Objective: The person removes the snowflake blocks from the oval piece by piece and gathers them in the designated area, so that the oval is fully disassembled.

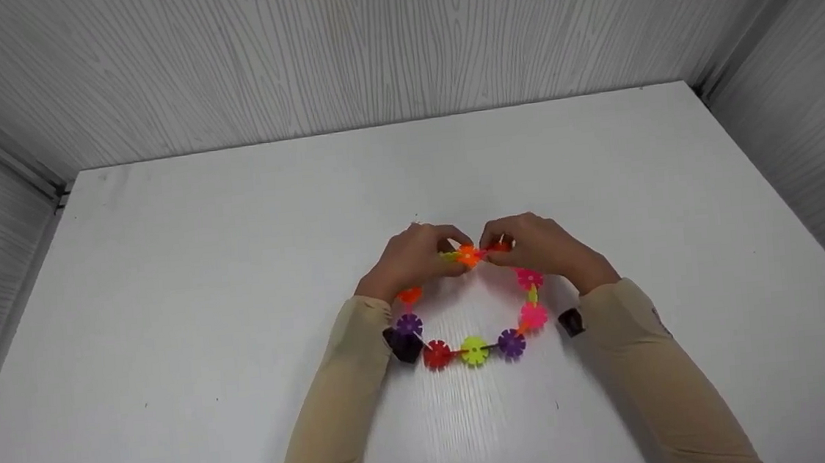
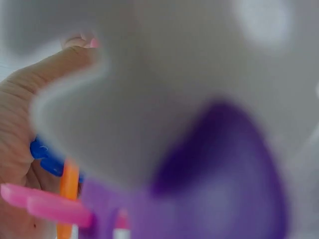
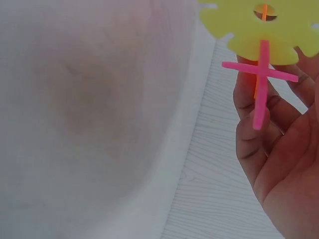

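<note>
A ring of notched plastic flower discs, slotted together in mixed colours, lies between the two arms. At its far side my left hand (image 1: pixel 414 255) pinches the chain beside an orange disc (image 1: pixel 469 256). Just to the right, my right hand (image 1: pixel 535 245) grips a red disc (image 1: pixel 502 246), and the fingertips of both hands nearly meet. The near side holds a red disc (image 1: pixel 437 355), a yellow-green disc (image 1: pixel 475 350) and a purple disc (image 1: pixel 512 343). A blurred purple disc (image 2: pixel 229 199) hides much of the left wrist view. Up close, a yellow disc (image 3: pixel 269 35) partly covers the right fingers.
The ring sits on a white table (image 1: pixel 227 312). Grey wood-grain panels (image 1: pixel 369 51) stand behind the table and at both sides. Dark wrist-worn pieces (image 1: pixel 404 345) hang beneath the sleeves, the left one close to the ring.
</note>
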The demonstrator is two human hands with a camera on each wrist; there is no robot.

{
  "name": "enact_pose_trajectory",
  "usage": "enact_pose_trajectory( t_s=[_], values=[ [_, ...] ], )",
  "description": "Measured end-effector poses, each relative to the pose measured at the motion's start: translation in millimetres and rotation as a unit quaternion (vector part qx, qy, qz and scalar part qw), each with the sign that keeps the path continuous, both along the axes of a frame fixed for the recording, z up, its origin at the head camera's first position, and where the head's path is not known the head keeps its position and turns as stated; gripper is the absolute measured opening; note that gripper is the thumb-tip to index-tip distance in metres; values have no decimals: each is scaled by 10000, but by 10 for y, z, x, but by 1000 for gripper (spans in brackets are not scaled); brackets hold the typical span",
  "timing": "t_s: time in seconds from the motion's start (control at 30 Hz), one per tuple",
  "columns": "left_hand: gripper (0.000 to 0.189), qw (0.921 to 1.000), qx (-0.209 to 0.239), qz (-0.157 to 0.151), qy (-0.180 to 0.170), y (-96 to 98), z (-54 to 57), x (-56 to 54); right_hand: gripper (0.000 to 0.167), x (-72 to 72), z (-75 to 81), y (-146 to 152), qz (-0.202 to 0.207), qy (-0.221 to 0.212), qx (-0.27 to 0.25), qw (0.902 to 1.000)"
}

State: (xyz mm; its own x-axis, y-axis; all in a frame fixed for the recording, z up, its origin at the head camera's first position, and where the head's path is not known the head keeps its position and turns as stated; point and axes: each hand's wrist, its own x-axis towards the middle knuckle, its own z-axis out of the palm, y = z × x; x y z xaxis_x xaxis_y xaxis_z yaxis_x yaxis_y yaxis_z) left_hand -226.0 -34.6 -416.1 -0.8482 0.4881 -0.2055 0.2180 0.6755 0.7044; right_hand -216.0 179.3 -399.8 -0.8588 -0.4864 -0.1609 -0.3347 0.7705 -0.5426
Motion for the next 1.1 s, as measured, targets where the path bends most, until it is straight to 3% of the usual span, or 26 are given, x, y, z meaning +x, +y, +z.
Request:
enact_pose_trajectory(
  t_s=[0.27,0.57,0.87,1.1],
  values=[
    [39,9996,146,-165,-192,24,-17,-5,9,0,3,44,-40,-17,-245,9997],
    [40,9995,-4,-290,132,64,-31,17,10,41,-41,89,-59,175,-340,9993],
    [37,9997,64,-192,-148,44,-38,36,8,96,-48,92,-31,73,-576,9983],
    [40,9995,-161,-163,224,56,-35,37,9,116,-31,74,-146,202,-442,9987]
  ],
)
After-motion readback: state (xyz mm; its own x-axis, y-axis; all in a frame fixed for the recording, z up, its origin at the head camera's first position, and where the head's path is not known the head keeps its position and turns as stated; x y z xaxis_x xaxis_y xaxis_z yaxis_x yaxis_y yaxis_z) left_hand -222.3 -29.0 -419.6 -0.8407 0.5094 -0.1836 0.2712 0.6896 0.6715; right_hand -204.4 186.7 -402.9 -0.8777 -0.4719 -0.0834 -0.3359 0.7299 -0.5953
